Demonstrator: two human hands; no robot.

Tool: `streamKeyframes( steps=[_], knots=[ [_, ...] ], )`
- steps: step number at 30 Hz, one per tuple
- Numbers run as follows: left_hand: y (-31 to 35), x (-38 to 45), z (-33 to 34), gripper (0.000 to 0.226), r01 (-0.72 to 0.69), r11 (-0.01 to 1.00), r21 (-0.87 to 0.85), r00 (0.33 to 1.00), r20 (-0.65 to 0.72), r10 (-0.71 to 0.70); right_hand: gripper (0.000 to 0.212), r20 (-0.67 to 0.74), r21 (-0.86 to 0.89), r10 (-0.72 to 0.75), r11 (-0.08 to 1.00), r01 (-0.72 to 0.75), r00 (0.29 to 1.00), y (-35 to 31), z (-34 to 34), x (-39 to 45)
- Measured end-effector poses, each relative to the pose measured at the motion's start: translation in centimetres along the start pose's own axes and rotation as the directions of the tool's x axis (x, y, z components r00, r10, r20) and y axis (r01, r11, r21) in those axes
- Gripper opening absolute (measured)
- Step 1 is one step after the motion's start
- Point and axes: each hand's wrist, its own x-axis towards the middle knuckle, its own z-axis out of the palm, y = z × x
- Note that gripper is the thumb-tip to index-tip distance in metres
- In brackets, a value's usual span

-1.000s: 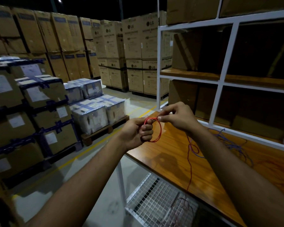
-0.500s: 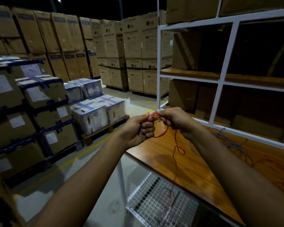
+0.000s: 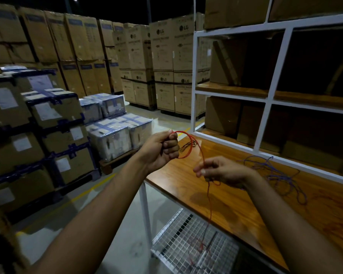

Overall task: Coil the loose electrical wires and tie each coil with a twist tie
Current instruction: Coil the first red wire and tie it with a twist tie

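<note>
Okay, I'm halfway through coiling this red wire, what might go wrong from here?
The red wire's loose tail hangs over the wooden shelf edge onto the wire mesh rack and may snag there. The left hand holds the loops untied, so they could spring open. The blue wire nearby could tangle in.

The only lettering we can read is the brand "LG", printed with its round logo on the tall brown cartons stacked at the far middle of the scene, just left of the white shelf frame. We find it near the top of the upper cartons and again on the shorter cartons beneath them, behind a dark strap. Smaller print runs under each logo, but we cannot make it out. The white labels on the strapped boxes at the left carry print too small and blurred for us to read, and so do the wrapped parcels near them.
</note>
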Motion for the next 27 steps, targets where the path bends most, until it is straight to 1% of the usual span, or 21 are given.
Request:
streamKeyframes(
  steps=[2,4,6,8,9,10,12,14,16,17,19,21,24,27],
  knots=[
    [0.7,0.1,0.0,0.031,-0.025,1.0,-0.018,1.0,-0.006,0.025,0.015,0.001,0.1,0.041,0.994,-0.041,0.999,1.8,0.7,0.0],
    [1.2,0.3,-0.1,0.032,-0.042,0.998,-0.039,0.999,-0.005,0.042,0.014,0.003,0.23,0.032,0.973,-0.032,0.999,2.9,1.2,-0.1],
    [1.7,0.6,-0.3,0.034,-0.073,0.995,-0.063,0.997,-0.013,0.073,0.025,0.034,0.353,0.015,0.935,-0.026,0.999,3.7,1.5,-0.5],
    [2.2,0.8,-0.6,0.035,-0.111,0.991,-0.078,0.994,-0.033,0.109,0.042,0.079,0.509,-0.028,0.861,-0.016,0.996,4.5,1.4,-0.8],
    [2.4,0.8,-0.7,0.034,-0.126,0.988,-0.09,0.992,-0.042,0.122,0.049,0.084,0.572,-0.052,0.82,-0.006,0.995,4.8,1.4,-0.9],
    [2.6,0.7,-0.8,0.034,-0.137,0.985,-0.103,0.99,-0.048,0.133,0.051,0.058,0.601,-0.053,0.799,0.007,0.997,5.0,1.4,-1.0],
    [2.8,0.7,-1.0,0.034,-0.152,0.982,-0.11,0.988,-0.058,0.146,0.039,-0.071,0.572,0.004,0.82,0.038,0.997,4.9,1.7,-1.2],
    [2.6,0.7,-1.0,0.035,-0.156,0.983,-0.093,0.987,-0.056,0.151,0.028,-0.178,0.461,0.053,0.887,0.035,0.982,4.1,2.3,-1.4],
    [2.2,0.9,-0.8,0.034,-0.154,0.986,-0.067,0.987,-0.054,0.151,0.019,-0.248,0.387,0.055,0.921,0.047,0.967,2.9,3.3,-1.7],
    [1.9,1.0,-0.7,0.035,-0.154,0.987,-0.045,0.987,-0.062,0.151,0.014,-0.281,0.381,0.044,0.922,0.069,0.959,2.2,3.8,-1.8],
    [1.3,1.2,-0.6,0.035,-0.154,0.988,0.01,0.984,-0.093,0.154,0.006,-0.348,0.405,0.024,0.905,0.127,0.937,0.4,4.8,-2.2],
    [0.7,1.2,-0.8,0.035,-0.163,0.985,0.058,0.977,-0.129,0.169,0.005,-0.388,0.434,0.024,0.887,0.159,0.922,-1.3,5.3,-2.9],
    [0.5,1.2,-1.7,0.038,-0.182,0.977,0.108,0.955,-0.218,0.202,0.011,-0.372,0.528,0.024,0.828,0.19,0.928,-3.1,4.7,-4.2],
    [0.6,1.1,-3.1,0.038,-0.188,0.971,0.147,0.928,-0.298,0.225,0.016,-0.369,0.641,0.028,0.731,0.233,0.929,-4.2,3.2,-5.5]
  ],
)
